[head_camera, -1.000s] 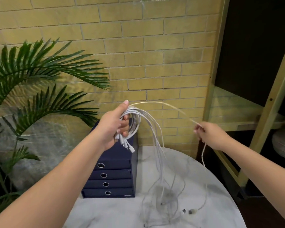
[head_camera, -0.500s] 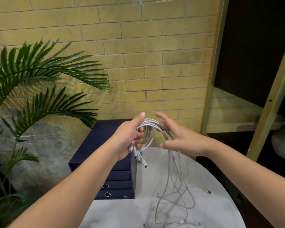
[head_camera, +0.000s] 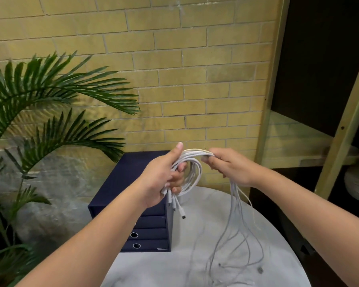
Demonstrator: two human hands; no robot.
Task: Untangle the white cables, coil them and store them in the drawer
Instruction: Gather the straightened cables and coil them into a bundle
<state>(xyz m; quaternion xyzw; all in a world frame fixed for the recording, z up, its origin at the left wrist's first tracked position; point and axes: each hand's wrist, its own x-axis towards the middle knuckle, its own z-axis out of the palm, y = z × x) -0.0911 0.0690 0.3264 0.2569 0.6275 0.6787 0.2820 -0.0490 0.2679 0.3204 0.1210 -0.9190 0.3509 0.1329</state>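
The cables (head_camera: 195, 154) hang in the air between the two hands, above the table (head_camera: 195, 257). The left hand (head_camera: 164, 180) grips the coil, thumb up, with the plugs (head_camera: 179, 208) dangling just below its fingers. The right hand (head_camera: 230, 168) is curled round the strands at the top of the loop, just beside the left thumb. From it the tails (head_camera: 234, 216) drop nearly straight down and their ends trail on the table.

So the uncoiled length lies below the right hand, with its long axis close to vertical. The next wrap likely means sliding that hand down the tails and bringing a length up over the loop. The drawers (head_camera: 151, 222) stand on the table below and behind the left hand, which is the nearer one. The fronts that show look closed.

A second ago the right hand was far out to the right, drawing one strand taut. Half a second ago it was back at the loop with fingers spread open. Now it has closed on the strands, and the hands sit closer together, with one more turn laid on the coil.
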